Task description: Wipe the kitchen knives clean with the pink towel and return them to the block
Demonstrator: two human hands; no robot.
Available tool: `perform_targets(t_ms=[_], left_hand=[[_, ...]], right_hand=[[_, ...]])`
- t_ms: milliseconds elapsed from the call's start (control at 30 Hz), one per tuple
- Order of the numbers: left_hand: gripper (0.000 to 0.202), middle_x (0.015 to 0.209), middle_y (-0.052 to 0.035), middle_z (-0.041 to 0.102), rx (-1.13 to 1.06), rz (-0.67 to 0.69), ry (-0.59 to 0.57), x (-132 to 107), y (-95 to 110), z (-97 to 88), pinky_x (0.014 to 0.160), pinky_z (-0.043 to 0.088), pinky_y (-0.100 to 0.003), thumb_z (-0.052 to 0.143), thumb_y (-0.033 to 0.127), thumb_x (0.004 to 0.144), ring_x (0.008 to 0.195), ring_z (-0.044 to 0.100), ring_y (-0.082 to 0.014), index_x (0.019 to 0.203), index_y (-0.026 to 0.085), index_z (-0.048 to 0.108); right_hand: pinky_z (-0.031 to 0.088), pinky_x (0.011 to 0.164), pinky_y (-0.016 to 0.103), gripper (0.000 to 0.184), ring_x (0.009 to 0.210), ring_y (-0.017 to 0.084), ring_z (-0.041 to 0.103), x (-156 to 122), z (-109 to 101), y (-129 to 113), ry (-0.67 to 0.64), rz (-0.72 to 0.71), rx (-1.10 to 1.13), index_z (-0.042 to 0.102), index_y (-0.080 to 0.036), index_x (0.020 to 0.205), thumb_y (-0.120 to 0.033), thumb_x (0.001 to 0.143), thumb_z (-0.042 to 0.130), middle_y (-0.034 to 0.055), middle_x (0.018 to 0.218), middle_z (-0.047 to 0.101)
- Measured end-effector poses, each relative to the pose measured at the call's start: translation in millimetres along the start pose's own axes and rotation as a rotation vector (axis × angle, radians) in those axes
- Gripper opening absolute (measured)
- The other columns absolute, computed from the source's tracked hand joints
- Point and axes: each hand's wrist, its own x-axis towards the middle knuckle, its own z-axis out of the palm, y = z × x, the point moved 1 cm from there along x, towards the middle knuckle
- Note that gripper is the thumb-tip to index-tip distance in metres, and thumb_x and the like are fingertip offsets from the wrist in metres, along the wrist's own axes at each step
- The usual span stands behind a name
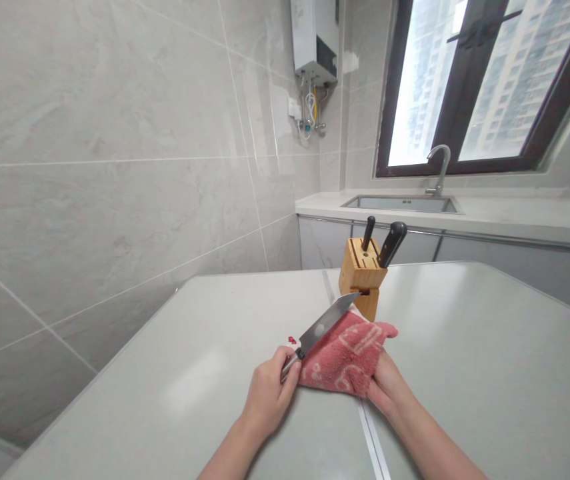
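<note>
My left hand (271,387) is closed around the handle of a kitchen knife (321,328), whose broad blade points up and to the right. Against the blade's lower side lies a pink towel (342,357) with pale markings. My right hand (389,381) is under and behind the towel's right side, gripping it, with most of its fingers covered by the cloth. Just beyond the blade tip stands a wooden knife block (362,270), holding two black-handled tools, a slim one (369,233) and a thicker one (393,244).
A small red scrap (292,340) lies on the white table (215,380) beside the knife. Behind the table runs a counter (515,217) with a sink (399,204) and tap (442,167). A tiled wall (115,133) borders the left, with a water heater (315,40) in the corner.
</note>
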Motion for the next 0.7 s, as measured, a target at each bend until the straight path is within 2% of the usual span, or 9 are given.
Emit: perform_targets(t_ms=[100, 267, 400, 467, 567, 700], left_hand=[[0.016, 0.068, 0.0015, 0.054, 0.001, 0.008, -0.031, -0.9, 0.6, 2.1, 0.059, 0.035, -0.022, 0.035, 0.03, 0.091, 0.059, 0.051, -0.0139, 0.095, 0.02, 0.048], [0.015, 0.073, 0.0008, 0.058, -0.006, 0.009, -0.106, -1.0, 3.9, 5.6, 0.061, 0.036, -0.022, 0.036, 0.03, 0.091, 0.063, 0.053, -0.0145, 0.096, 0.021, 0.047], [0.012, 0.075, 0.0005, 0.059, 0.01, 0.018, -0.166, -1.1, 6.4, 6.7, 0.061, 0.038, -0.022, 0.038, 0.025, 0.089, 0.064, 0.054, -0.0152, 0.096, 0.022, 0.047], [0.012, 0.077, -0.0003, 0.059, 0.023, 0.051, -0.182, -1.8, 8.3, 5.9, 0.063, 0.039, -0.023, 0.039, 0.022, 0.088, 0.067, 0.055, -0.0159, 0.096, 0.022, 0.047], [0.016, 0.081, -0.0022, 0.06, 0.038, 0.101, -0.188, -3.0, 11.9, 4.2, 0.068, 0.04, -0.025, 0.037, 0.018, 0.086, 0.072, 0.056, -0.0175, 0.097, 0.021, 0.048], [0.022, 0.09, -0.0048, 0.062, 0.035, 0.12, -0.201, -2.9, 16.6, 4.3, 0.072, 0.041, -0.027, 0.036, 0.016, 0.086, 0.079, 0.057, -0.0192, 0.103, 0.021, 0.048]], right_hand=[[0.052, 0.077, 0.035, 0.026, 0.088, 0.023, 0.065, -4.9, 9.8, -0.3, -0.167, 0.153, 0.061, 0.066, -0.021, 0.091, -0.041, 0.075, 0.059, 0.0068, 0.086, 0.073], [0.052, 0.075, 0.037, 0.027, 0.084, 0.025, 0.066, -11.3, 6.8, 10.6, -0.198, 0.246, 0.059, 0.067, -0.018, 0.086, -0.041, 0.075, 0.059, 0.01, 0.091, 0.072], [0.053, 0.069, 0.034, 0.019, 0.07, 0.02, 0.067, -20.2, 4.3, 24.0, -0.187, 0.265, -0.049, 0.066, -0.016, 0.088, -0.025, 0.071, 0.066, 0.0087, 0.083, 0.072], [0.053, 0.071, 0.033, 0.02, 0.069, 0.019, 0.066, -24.4, 5.2, 27.7, -0.193, 0.265, -0.086, 0.066, -0.014, 0.085, -0.016, 0.065, 0.069, 0.0082, 0.08, 0.072], [0.052, 0.074, 0.034, 0.016, 0.071, 0.02, 0.065, -27.9, 7.9, 27.5, -0.213, 0.266, -0.118, 0.066, -0.012, 0.078, -0.01, 0.062, 0.068, 0.0088, 0.078, 0.071], [0.05, 0.058, 0.025, 0.007, 0.057, 0.014, 0.06, -27.9, 13.2, 22.6, -0.214, 0.227, -0.209, 0.065, -0.011, 0.063, -0.005, 0.059, 0.064, 0.0044, 0.062, 0.067]])
